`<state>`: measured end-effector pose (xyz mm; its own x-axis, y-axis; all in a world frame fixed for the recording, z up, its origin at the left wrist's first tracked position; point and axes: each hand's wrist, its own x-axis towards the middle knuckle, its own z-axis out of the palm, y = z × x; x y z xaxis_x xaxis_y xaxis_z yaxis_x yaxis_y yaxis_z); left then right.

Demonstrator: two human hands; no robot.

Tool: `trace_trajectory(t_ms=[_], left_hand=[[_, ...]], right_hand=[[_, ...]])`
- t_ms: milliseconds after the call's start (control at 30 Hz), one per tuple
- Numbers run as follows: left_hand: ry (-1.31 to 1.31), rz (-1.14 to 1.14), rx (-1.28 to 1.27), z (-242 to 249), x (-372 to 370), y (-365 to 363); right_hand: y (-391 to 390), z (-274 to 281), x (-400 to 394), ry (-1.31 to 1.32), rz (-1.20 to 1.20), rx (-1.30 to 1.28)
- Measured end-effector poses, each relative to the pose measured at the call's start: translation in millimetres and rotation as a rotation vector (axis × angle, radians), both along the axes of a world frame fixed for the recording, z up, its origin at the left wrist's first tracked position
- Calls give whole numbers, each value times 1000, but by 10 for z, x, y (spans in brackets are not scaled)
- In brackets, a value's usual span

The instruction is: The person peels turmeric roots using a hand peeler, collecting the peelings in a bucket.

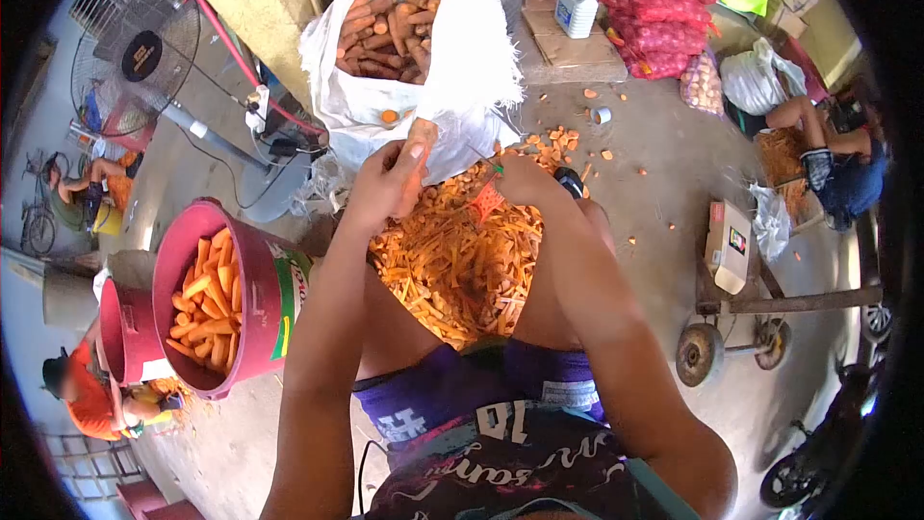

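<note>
In my left hand (387, 183) is an unpeeled carrot (421, 138), its thick end sticking up past my thumb. My right hand (525, 181) is closed, with a small tool (497, 170) with a green part at its fingers; its exact kind I cannot tell. Just below those fingers shows an orange-red piece (486, 200). Between my knees lies a heap of carrot peelings (452, 260), directly under both hands. Beyond my left hand, a white sack (462, 48) stands rolled open, full of unpeeled carrots (385, 34).
Peeled carrots (207, 303) fill a red bucket (252, 299) at my left, near another red bucket (125, 327). A standing fan (140, 56) is behind them. Red mesh sacks (664, 14) and a white jug (576, 10) stand back right. A wheeled cart (760, 303) is right. Other people sit around.
</note>
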<state>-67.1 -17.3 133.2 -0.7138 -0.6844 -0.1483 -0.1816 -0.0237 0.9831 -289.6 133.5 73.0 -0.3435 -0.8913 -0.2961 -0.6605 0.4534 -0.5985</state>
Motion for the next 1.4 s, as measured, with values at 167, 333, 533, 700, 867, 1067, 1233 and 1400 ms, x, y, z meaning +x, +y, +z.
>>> trace_trajectory(t_ms=[167, 333, 533, 700, 867, 1067, 1233, 1400], left_hand=[[445, -230, 363, 2, 187, -227], [395, 88, 574, -514, 269, -462], [327, 93, 665, -842, 341, -266], [242, 138, 217, -961, 185, 71], [-17, 107, -23, -1091, 142, 254], [-206, 74, -422, -1077, 119, 383], [-267, 24, -630, -823, 143, 511], [-353, 79, -694, -898, 211, 469]], right_hand=[[52, 77, 25, -184, -113, -125], [42, 0, 145, -92, -94, -204], [-70, -146, 347, -14, -41, -214], [-126, -229, 532, 179, -91, -216], [-212, -125, 716, 260, -70, -116], [-248, -107, 781, 295, 14, -65], [-290, -181, 249, 137, -191, 370], [-249, -157, 382, 251, -118, 221]])
